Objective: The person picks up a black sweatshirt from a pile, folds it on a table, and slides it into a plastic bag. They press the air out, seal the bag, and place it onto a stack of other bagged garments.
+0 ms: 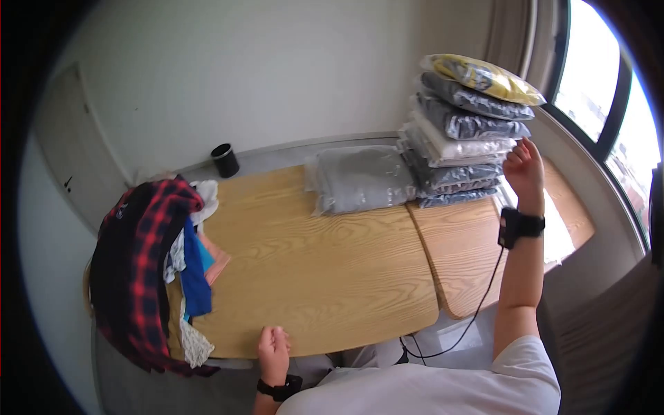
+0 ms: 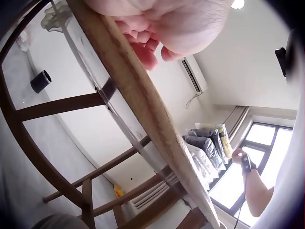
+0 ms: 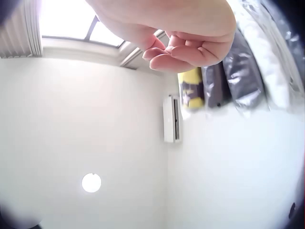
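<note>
My right hand point(image 1: 524, 168) is raised beside a tall stack of clear-bagged folded clothes, level with its upper bags. Its fingers are loosely bent, and the right wrist view shows nothing held in them. On top of the stack lies a yellow and dark bagged garment point(image 1: 487, 78); grey, dark and white bags point(image 1: 453, 146) lie below it. Down at the table's near edge, my left hand point(image 1: 274, 344) rests with loosely curled fingers and holds nothing. A grey bagged garment point(image 1: 363, 181) lies flat left of the stack.
Loose clothes, among them a red-and-black plaid shirt point(image 1: 145, 256) and a blue garment point(image 1: 196, 277), are heaped on the wooden table's point(image 1: 311, 270) left end. A black bin point(image 1: 225, 160) stands on the floor behind. A cable point(image 1: 477, 315) hangs from the right wrist camera.
</note>
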The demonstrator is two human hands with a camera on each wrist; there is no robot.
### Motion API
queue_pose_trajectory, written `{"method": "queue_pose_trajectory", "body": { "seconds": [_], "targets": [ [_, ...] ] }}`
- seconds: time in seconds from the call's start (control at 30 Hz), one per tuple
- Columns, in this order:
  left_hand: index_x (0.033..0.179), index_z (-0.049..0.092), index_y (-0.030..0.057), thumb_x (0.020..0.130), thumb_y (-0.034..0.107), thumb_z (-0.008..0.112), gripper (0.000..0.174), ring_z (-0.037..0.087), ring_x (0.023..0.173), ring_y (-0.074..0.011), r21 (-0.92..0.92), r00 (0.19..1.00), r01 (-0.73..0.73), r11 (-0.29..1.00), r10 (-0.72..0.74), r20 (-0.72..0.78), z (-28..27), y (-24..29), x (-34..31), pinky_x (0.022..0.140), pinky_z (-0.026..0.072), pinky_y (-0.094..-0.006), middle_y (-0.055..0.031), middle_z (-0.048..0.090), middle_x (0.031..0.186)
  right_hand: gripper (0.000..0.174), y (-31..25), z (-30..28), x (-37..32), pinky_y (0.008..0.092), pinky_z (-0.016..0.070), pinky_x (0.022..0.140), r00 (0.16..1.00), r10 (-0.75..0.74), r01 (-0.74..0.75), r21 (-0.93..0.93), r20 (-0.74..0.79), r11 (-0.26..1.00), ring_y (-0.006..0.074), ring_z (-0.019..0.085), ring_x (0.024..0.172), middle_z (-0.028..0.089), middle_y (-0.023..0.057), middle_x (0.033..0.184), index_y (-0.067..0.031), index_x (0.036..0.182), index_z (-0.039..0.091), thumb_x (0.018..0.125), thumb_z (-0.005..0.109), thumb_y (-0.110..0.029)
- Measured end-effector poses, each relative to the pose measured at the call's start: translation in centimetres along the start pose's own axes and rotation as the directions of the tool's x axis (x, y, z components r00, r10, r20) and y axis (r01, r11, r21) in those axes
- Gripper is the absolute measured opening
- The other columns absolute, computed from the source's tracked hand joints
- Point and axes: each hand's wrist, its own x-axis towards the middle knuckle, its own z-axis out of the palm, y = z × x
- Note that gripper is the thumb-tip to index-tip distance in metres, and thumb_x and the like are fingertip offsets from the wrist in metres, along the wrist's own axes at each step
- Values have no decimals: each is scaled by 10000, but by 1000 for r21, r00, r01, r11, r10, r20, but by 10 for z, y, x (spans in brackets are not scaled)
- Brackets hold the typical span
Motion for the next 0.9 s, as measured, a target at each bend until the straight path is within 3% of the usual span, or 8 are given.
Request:
{"method": "queue_pose_trajectory", "body": {
  "seconds": [0.17, 0.23, 0.3, 0.37, 0.53, 0.67, 0.8, 0.9],
  "targets": [
    [1002, 562, 22, 982, 193, 506, 182, 600, 665, -92, -228, 984, 140, 963, -110, 137, -29, 10, 10, 564, 475, -223, -44, 628, 821, 178, 128, 10, -133, 238, 271, 463, 989, -135, 101, -401, -58, 910, 72, 307, 485, 374, -27, 568, -69, 882, 518, 994, 458, -194],
    [1078, 546, 33, 980, 216, 513, 210, 609, 748, -96, -216, 988, 90, 972, -60, 139, -45, 19, 19, 609, 481, -230, -44, 636, 883, 159, 170, 4, -167, 233, 311, 455, 999, -36, 12, -545, -34, 839, 66, 391, 479, 426, -20, 551, -54, 869, 539, 978, 492, -159],
    [1131, 524, 37, 950, 163, 557, 224, 605, 802, -112, -101, 998, -51, 994, 56, 41, -77, 25, 32, 661, 476, -243, -52, 638, 935, 180, 205, 4, -191, 215, 339, 454, 992, 84, -123, -510, -98, 852, 71, 418, 469, 470, -3, 563, -62, 797, 527, 963, 506, -130],
    [1150, 514, 25, 873, 105, 623, 309, 612, 837, -135, 289, 941, -267, 919, 313, -127, -120, 29, 57, 700, 477, -276, -67, 636, 930, 187, 230, 4, -208, 215, 344, 459, 961, 227, -275, -473, -157, 837, 70, 419, 470, 466, -7, 559, -68, 787, 525, 961, 507, -134],
    [1170, 498, 12, 792, 151, 699, 449, 607, 953, -281, 614, 838, -94, 784, 395, -376, -253, 51, 119, 838, 486, -376, -181, 611, 1039, 203, 262, 5, -235, 210, 348, 460, 884, 422, -464, -484, -201, 742, 70, 428, 472, 470, -16, 557, -77, 768, 516, 956, 522, -152],
    [1359, 376, 40, 714, 182, 725, 747, 519, 1134, -418, 825, 763, 375, 423, 365, -534, -345, 36, 159, 985, 421, -472, -261, 494, 1272, 221, 268, 6, -243, 190, 327, 452, 907, 404, -347, -758, -121, 552, 51, 416, 468, 482, -19, 567, -81, 767, 512, 970, 502, -167],
    [1349, 450, 78, 825, 253, 663, 591, 535, 1155, -383, 773, 836, 395, 496, 155, -526, -391, 5, 173, 982, 428, -453, -225, 580, 1207, 214, 280, 5, -244, 191, 320, 457, 937, 345, -236, -810, -43, 538, 45, 419, 479, 480, -27, 572, -68, 769, 510, 967, 515, -152],
    [992, 617, 18, 891, 152, 570, 174, 591, 991, -414, 861, 794, 413, 296, 346, -499, -393, 17, 176, 838, 472, -496, -241, 637, 988, 213, 283, 2, -244, 199, 324, 460, 950, 311, -211, -787, -26, 580, 49, 426, 489, 476, -27, 584, -55, 770, 508, 962, 531, -144]
  ]
}}
